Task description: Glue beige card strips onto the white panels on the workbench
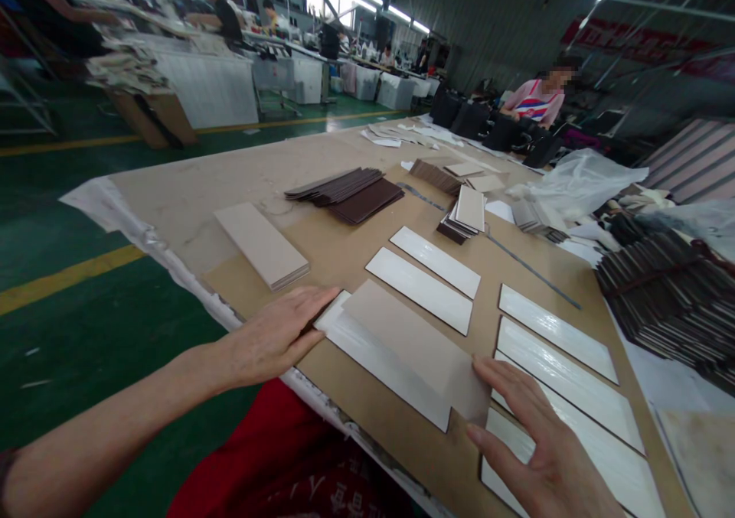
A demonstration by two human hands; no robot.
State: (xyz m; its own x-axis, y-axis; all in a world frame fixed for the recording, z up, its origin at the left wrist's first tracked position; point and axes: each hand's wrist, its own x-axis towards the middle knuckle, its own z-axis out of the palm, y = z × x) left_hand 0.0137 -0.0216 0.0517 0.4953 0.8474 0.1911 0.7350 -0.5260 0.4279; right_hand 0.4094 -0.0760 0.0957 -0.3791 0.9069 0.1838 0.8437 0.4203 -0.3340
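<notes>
A beige rectangular panel (413, 338) lies tilted over a glossy white-faced strip (384, 380) near the table's front edge, covering part of it. My right hand (534, 434) has its thumb and fingers around the beige panel's right end. At the strip's left end, my left hand (287, 327) grips the corner, fingers on the far side and thumb on the near side. Two more white-faced strips (422, 288) lie just beyond. Several others (568, 376) are laid out to the right, partly behind my right hand.
A beige panel stack (261, 244) sits at left. Dark brown panels (350, 195) are fanned out behind, near small bundled pieces (464, 213). A thin metal ruler-like strip (534, 267) lies beyond. Dark stacked pieces (669, 296) and clear plastic (586, 181) line the right; a person (537, 101) sits at the far end.
</notes>
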